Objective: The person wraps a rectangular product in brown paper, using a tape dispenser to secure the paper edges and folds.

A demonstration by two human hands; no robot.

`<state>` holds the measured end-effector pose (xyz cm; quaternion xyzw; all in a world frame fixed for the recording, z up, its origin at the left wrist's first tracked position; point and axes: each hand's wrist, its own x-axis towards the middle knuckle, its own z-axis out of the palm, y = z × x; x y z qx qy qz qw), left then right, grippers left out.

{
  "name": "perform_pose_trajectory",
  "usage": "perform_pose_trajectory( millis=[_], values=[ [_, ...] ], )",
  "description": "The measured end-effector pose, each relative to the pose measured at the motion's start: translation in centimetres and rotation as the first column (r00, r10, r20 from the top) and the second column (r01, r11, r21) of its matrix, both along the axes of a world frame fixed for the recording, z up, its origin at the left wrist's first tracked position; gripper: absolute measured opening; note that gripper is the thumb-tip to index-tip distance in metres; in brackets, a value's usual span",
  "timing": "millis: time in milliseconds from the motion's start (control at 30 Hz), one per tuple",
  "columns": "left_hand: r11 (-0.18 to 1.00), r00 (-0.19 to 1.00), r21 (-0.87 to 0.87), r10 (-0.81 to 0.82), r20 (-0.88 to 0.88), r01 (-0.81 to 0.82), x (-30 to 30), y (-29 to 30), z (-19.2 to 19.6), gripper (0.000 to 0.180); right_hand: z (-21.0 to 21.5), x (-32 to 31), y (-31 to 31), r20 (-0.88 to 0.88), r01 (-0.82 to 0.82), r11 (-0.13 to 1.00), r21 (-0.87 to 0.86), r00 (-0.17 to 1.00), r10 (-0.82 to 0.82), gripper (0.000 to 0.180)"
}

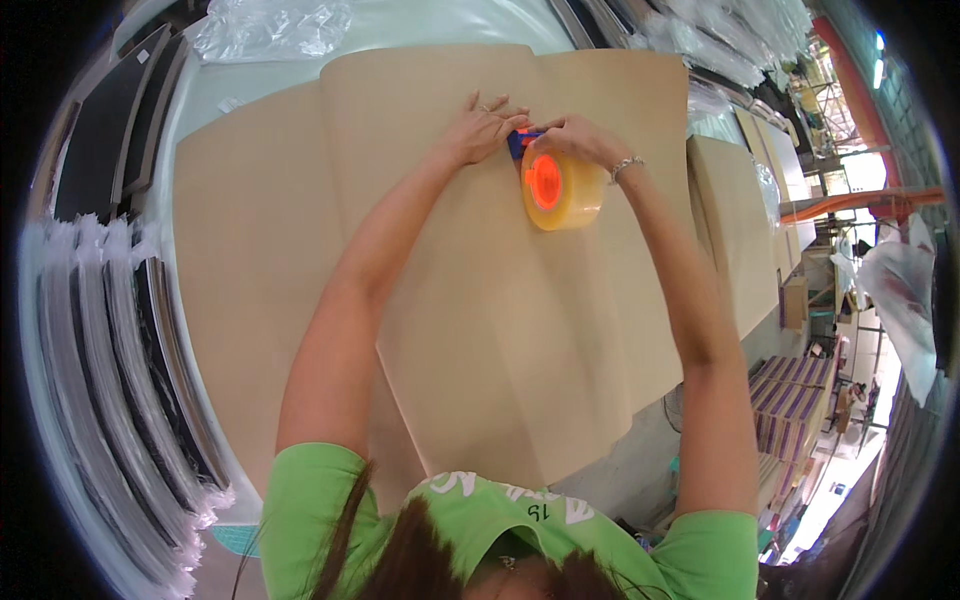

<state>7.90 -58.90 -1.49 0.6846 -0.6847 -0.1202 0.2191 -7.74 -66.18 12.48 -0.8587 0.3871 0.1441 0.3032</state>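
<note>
A large sheet of brown cardboard (500, 300), creased and folded over itself, spreads across the table before me. On its far part my right hand (578, 143) grips a tape dispenser (545, 181) with an orange hub, a dark blue head and a thick roll of clear yellowish tape. My left hand (487, 128) lies on the cardboard just left of the dispenser's head, fingers stretched out and pressing down. Its fingertips reach close to the dispenser. Whether a strip of tape runs under them I cannot tell.
Plastic-wrapped panels (105, 370) stand stacked along the left, with dark boards (105, 130) behind them. Crumpled clear plastic (270, 28) lies at the far edge of the pale table (420, 22). More cardboard (740, 230) stands at the right, beyond it a striped stack (790, 400).
</note>
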Motion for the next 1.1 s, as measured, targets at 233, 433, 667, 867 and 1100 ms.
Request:
perform_pose_trajectory(
  millis=[233, 433, 667, 867, 1100],
  values=[
    [0.997, 0.998, -0.068, 0.043, 0.050, -0.040, -0.5, -0.2, -0.3, 0.049, 1.0, -0.7, 0.6, -0.025, -0.062, 0.998, 0.007, 0.998, 0.063, 0.047],
    [0.996, 0.993, -0.071, 0.053, 0.106, -0.046, -0.5, -0.5, -0.9, 0.051, 0.3, -6.5, 3.9, -0.065, -0.052, 0.996, 0.079, 0.996, 0.057, 0.051],
    [0.992, 0.990, -0.105, 0.087, 0.111, -0.075, -0.4, -0.5, -1.2, 0.052, 2.8, -19.5, 15.7, -0.208, -0.017, 0.998, -0.056, 0.978, 0.005, 0.049],
    [0.993, 0.991, -0.094, 0.083, 0.106, -0.073, -0.5, -0.7, -1.0, 0.054, 4.4, -26.2, 23.5, -0.254, 0.114, 0.991, -0.075, 0.959, -0.129, 0.049],
    [0.994, 0.993, -0.094, 0.071, 0.099, -0.061, -0.7, -0.8, -1.3, 0.054, 4.5, -28.5, 26.0, -0.247, 0.144, 0.985, -0.096, 0.955, -0.164, 0.052]
  ],
)
